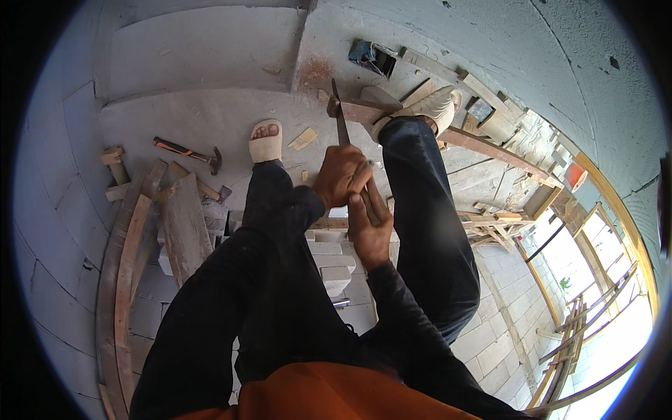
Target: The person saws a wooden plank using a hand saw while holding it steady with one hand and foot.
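Black trousers [420, 210], cream sandal [266, 147]; orange-and-black-handled hammer [187, 152], grey blocks [336, 269]; red-brown timber piece [360, 112]

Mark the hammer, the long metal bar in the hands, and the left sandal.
hammer [187, 151]: head view, on the middle of its handle.
metal bar [341, 124]: head view, shaft above the left hand.
left sandal [266, 149]: head view, on its cream strap.

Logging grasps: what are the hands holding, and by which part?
Both the left hand and the right hand grip a handsaw at its handle end; the blade runs up to the wood piece.
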The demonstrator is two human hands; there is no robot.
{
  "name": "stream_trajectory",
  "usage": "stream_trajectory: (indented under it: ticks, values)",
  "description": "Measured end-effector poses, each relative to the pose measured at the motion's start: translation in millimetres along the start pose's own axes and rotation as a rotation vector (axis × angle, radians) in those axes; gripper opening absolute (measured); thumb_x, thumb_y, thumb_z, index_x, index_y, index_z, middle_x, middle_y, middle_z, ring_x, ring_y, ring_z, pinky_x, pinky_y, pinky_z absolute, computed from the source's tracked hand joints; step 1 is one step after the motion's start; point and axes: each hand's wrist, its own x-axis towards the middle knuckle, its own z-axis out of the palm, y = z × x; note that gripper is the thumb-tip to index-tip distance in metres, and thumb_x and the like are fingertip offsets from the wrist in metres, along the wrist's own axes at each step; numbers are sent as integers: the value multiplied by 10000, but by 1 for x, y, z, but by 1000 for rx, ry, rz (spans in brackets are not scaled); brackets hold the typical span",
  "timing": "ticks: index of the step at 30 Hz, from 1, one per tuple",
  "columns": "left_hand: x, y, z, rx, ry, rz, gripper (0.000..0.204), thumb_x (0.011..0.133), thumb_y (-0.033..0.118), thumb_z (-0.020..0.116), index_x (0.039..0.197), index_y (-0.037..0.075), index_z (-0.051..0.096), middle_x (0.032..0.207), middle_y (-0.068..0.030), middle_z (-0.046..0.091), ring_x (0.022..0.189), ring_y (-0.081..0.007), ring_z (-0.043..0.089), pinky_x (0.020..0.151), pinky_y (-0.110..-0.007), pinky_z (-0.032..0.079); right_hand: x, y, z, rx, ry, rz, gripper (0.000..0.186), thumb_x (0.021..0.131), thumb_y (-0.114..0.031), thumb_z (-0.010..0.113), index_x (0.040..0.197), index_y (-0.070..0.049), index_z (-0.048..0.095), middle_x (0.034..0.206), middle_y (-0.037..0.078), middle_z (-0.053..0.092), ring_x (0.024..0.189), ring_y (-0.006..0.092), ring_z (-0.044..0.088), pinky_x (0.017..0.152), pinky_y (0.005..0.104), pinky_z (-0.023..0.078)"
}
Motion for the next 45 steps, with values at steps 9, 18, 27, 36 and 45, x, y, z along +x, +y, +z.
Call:
stream_trajectory:
  ticks: [9,18,27,36,45]
  values:
    - [61,-80,-18,244,117,58,430,1010,355,506,728,80,677,831,-118,724,981,-331,672,888,-504,433,112,29,32,56,-3,-200,623,1065,-260,688,1559,66,493,1257,162,719,1106,175,649,991,305,506]
    - [-82,93,20,-68,22,-129,329,1016,258,543,766,94,681,804,-57,672,1027,-262,657,987,-477,397,-114,-13,-20,-142,-7,-9,676,1102,-270,611,1606,107,365,1601,278,499,1524,308,441,1240,393,347]
    - [57,-70,-9,243,-66,-3,343,947,321,568,745,55,644,779,-139,683,911,-376,660,825,-515,471,96,23,18,124,0,-29,646,1059,-253,700,1554,97,477,1370,197,690,1215,197,624,1050,309,478]
    - [-23,8,13,70,47,-84,363,1010,328,492,824,67,662,891,-113,677,980,-351,632,958,-472,390,-11,21,8,-73,45,-146,662,1091,-270,641,1582,109,412,1522,264,574,1435,286,526,1182,361,406]
    - [-52,37,16,74,-103,-29,338,998,250,530,736,84,664,809,-74,688,1021,-299,652,926,-480,403,-57,11,-9,3,10,-24,690,1086,-294,657,1589,103,403,1553,256,548,1457,287,509,1210,378,383]
